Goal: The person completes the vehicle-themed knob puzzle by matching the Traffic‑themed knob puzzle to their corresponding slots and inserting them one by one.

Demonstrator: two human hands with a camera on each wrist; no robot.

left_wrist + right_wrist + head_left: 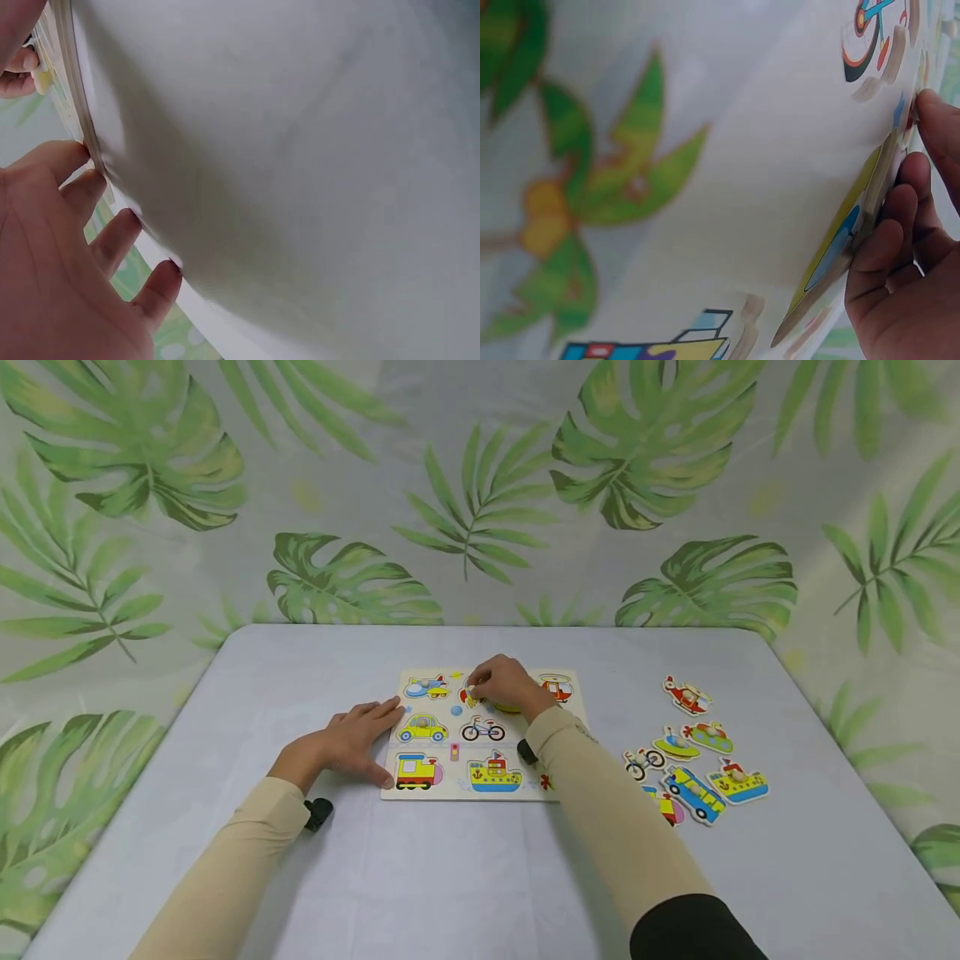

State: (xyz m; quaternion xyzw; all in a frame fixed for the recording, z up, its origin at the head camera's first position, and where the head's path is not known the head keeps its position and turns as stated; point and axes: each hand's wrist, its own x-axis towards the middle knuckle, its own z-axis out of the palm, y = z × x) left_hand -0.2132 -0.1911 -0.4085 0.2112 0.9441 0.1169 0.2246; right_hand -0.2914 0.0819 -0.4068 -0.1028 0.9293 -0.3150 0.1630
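Note:
A wooden peg puzzle board (450,795) printed with vehicles lies on the table. My left hand (352,739) rests at its left edge, fingers spread, thumb by the lower left corner; the left wrist view shows fingertips along the board's side. Over the top middle of the board, my right hand (506,683) pinches a small puzzle piece (470,697) with red and yellow on it, mostly hidden by the fingers. An airplane (426,687) and a yellow car (422,727) show on the board's left side, above the train picture (417,772).
Right of the board lie several loose pieces: a helicopter (686,696), a submarine (708,737), a flying saucer (676,744), a bicycle (643,763), a blue bus (695,794), a ship (738,782) and a partly covered train (667,807). A leaf-print cloth (480,485) hangs behind the table.

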